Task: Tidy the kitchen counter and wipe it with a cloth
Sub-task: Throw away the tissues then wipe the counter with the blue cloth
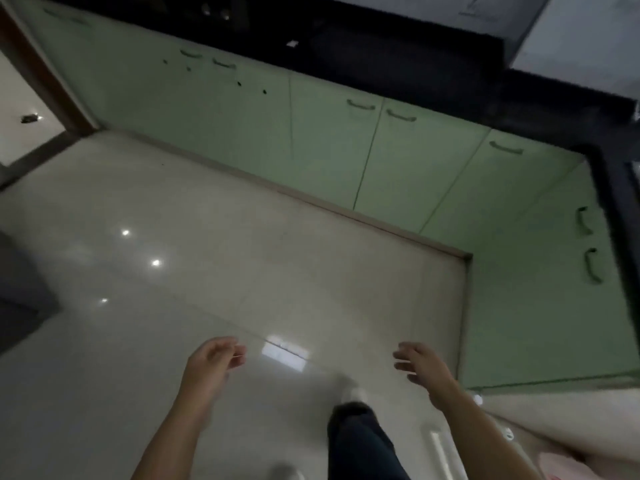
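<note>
Both forearms reach forward from the bottom of the frame, bare, out over the glossy pale floor (207, 237). The left hand (214, 358) sits left of centre near the bottom, its fingers loosely curled with the thumb close to the forefinger. Its grip is narrow and slack, with nothing in it. The right hand (420, 363) is level with it, further right. Its fingers are spread and lightly bent, the palm turned inward, so the grip is wide and holds nothing. The hands are well apart. Between them, lower down, a leg in dark trousers (363, 445) steps forward with a pale shoe (353, 393), which is blurred.

The dark desk (398, 64) runs as a band across the top of the frame and turns down the right edge, well away from both hands, above green cabinet doors (332, 140). A small white scrap (292, 44) lies on it; what it is cannot be told. Shiny items at the desk's upper left end (214, 12) are too dark to make out. A pink shape (561, 465) in the lower right corner is cut off by the frame.
</note>
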